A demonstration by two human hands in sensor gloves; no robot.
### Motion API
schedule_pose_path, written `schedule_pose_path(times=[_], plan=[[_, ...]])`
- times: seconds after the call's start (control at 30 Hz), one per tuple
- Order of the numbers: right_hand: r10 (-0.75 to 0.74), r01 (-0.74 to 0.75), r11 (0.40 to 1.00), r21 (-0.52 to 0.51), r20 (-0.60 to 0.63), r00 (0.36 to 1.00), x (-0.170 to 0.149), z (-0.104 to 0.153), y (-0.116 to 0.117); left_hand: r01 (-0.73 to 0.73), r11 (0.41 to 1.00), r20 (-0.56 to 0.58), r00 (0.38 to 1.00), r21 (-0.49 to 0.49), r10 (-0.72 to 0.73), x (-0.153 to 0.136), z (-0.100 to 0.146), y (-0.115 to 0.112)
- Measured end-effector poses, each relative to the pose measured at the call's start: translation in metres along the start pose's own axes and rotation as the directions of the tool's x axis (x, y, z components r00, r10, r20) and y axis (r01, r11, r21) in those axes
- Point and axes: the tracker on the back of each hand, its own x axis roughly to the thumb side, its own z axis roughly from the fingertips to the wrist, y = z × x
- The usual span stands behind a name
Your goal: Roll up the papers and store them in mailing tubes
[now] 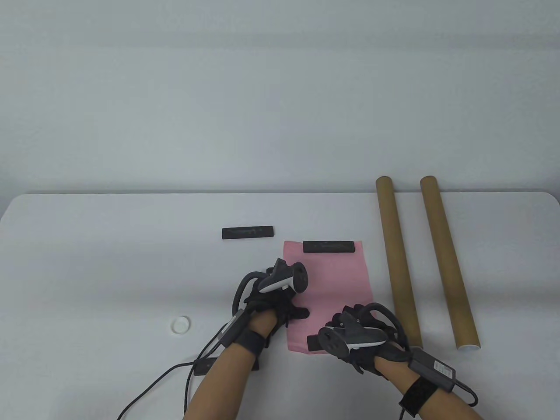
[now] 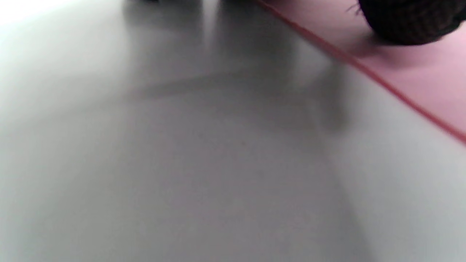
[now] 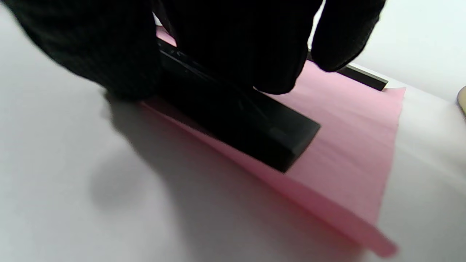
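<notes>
My right hand (image 1: 356, 339) grips a black rectangular bar (image 3: 251, 123) at the near edge of the smooth pink paper (image 1: 332, 293), fingers curled around it. My left hand (image 1: 280, 297) presses the paper's left side; its fingers I cannot tell. Two brown cardboard tubes (image 1: 398, 258) lie just right.

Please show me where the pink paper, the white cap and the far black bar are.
pink paper (image 1: 339, 280), table view, its bare middle.
white cap (image 1: 180, 325), table view, its centre.
far black bar (image 1: 247, 232), table view, middle of its top face.
</notes>
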Motion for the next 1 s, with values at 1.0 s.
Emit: schedule_pose_path(times=[1.0], plan=[[-0.140,0.085,0.959,-0.270,-0.190,0.972,-0.019,0.045,-0.102,-0.022,1.000,0.010,1.000,-0.003,0.022,-0.003,-0.001,-0.003]])
